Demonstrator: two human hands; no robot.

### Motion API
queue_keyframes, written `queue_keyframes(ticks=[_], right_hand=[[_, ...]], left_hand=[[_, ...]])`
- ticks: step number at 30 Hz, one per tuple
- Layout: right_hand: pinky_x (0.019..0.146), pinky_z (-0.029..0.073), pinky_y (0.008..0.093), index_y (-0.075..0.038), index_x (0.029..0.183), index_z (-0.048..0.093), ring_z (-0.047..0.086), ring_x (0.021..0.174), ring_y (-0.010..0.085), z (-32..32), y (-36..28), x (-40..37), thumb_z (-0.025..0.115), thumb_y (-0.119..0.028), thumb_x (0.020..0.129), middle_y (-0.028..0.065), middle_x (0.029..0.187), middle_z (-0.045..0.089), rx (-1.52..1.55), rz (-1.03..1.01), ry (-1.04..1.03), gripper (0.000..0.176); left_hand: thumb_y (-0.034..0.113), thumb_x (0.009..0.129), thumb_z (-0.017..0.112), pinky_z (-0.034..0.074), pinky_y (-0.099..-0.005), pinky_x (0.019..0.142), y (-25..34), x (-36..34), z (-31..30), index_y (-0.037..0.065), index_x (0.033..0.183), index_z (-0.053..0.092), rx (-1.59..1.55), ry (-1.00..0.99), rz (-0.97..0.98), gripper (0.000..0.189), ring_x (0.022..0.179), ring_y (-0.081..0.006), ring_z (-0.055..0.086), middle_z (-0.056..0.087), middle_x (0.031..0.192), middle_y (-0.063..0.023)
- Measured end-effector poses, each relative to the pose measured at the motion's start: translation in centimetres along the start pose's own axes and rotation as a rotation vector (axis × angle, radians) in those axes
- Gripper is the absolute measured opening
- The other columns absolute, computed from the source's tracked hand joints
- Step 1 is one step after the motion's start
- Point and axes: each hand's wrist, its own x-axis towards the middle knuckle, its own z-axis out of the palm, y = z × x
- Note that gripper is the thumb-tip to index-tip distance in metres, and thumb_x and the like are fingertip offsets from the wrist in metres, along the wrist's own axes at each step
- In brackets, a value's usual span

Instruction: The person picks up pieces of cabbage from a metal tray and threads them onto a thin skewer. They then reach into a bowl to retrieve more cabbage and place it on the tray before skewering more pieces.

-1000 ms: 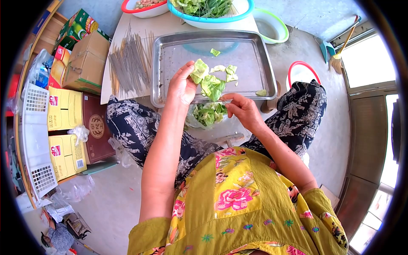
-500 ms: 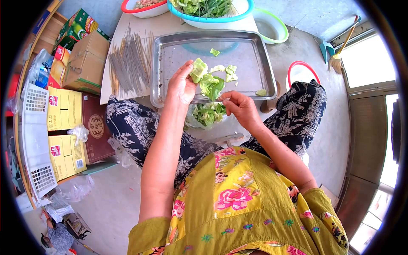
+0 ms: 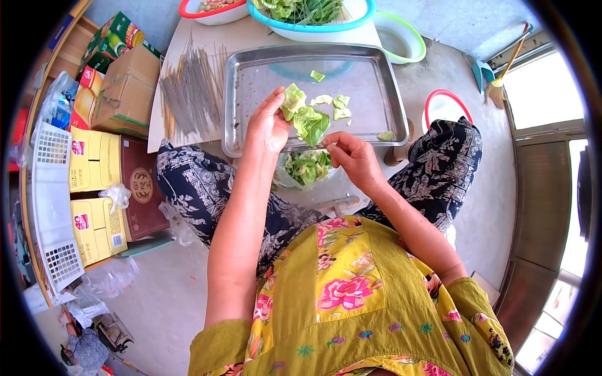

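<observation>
My left hand [image 3: 269,122] is closed on pale green lettuce leaves [image 3: 310,124], bunched in a line above the near rim of a metal tray [image 3: 263,125]. At the lower end of the bunch, my right hand [image 3: 352,156] pinches what looks like the end of a thin skewer; only a short dark bit shows, and the leaves hide the rest. Torn leaf pieces [image 3: 340,106] lie in the tray. Below its near edge, a clear plastic bag [image 3: 290,180] with more leaves sits between my knees.
Many thin skewers [image 3: 191,94] lie on the table left of the tray. Behind it stand a blue-rimmed basin [image 3: 301,28] of greens and a red-rimmed bowl [image 3: 216,17]. A green-rimmed basin [image 3: 411,47] is at the right. Cardboard boxes [image 3: 128,94] fill the left side.
The lower leaf in the bunch has shifted slightly up and left, away from the right fingertips. Both hands stay almost in place.
</observation>
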Motion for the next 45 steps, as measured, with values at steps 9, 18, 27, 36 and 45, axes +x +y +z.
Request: queue_keyframes(ticks=[9,18,27,36,45], right_hand=[[0.051,0.037,0.0215,-0.002,0.097,0.059,0.045,0.055,0.0047,-0.1,-0.6,0.4,0.055,-0.008,0.089,-0.0016,0.059,0.049,0.323,0.175,-0.114,0.011],[0.051,0.034,0.0185,0.0,0.097,0.06,0.042,0.055,0.0033,0.1,-1.4,0.7,0.053,-0.008,0.091,-0.0033,0.062,0.048,0.385,0.263,-0.097,0.012],[0.051,0.032,0.0181,-0.003,0.098,0.061,0.041,0.056,0.0033,0.4,-1.8,1.3,0.053,-0.01,0.091,-0.005,0.062,0.046,0.406,0.178,-0.045,0.012],[0.052,0.034,0.0183,-0.003,0.097,0.06,0.043,0.057,0.004,0.3,-1.7,1.4,0.053,-0.01,0.092,-0.0043,0.066,0.047,0.381,0.14,-0.023,0.012],[0.052,0.034,0.0194,-0.002,0.097,0.06,0.044,0.057,0.0048,0.7,-1.7,1.4,0.053,-0.011,0.092,-0.0032,0.066,0.048,0.362,0.127,-0.011,0.012]], left_hand=[[0.009,0.084,0.063,0.048,-0.0363,0.09,0.0,0.1,0.0,0.006,0.103,0.062,-0.004,0.006,0.006,0.019,0.098,-0.0209,0.058,0.061,0.104,-0.0094],[0.005,0.084,0.062,0.05,-0.0366,0.087,0.0,-0.2,0.4,0.004,0.1,0.062,-0.03,0.002,0.02,0.016,0.094,-0.0222,0.059,0.062,0.1,-0.0117],[0.015,0.084,0.065,0.045,-0.0362,0.09,-0.6,-1.5,1.6,0.005,0.114,0.054,0.137,0.016,0.184,0.033,0.101,-0.0199,0.056,0.059,0.109,-0.0085],[0.017,0.085,0.064,0.047,-0.0344,0.087,-1.4,-2.3,2.6,0.004,0.118,0.049,0.233,-0.228,0.144,0.038,0.101,-0.018,0.056,0.058,0.111,-0.0088],[0.011,0.086,0.063,0.05,-0.0312,0.081,-2.1,-2.2,2.2,0.005,0.112,0.053,0.148,-0.208,0.027,0.029,0.096,-0.0178,0.059,0.062,0.106,-0.0095]])
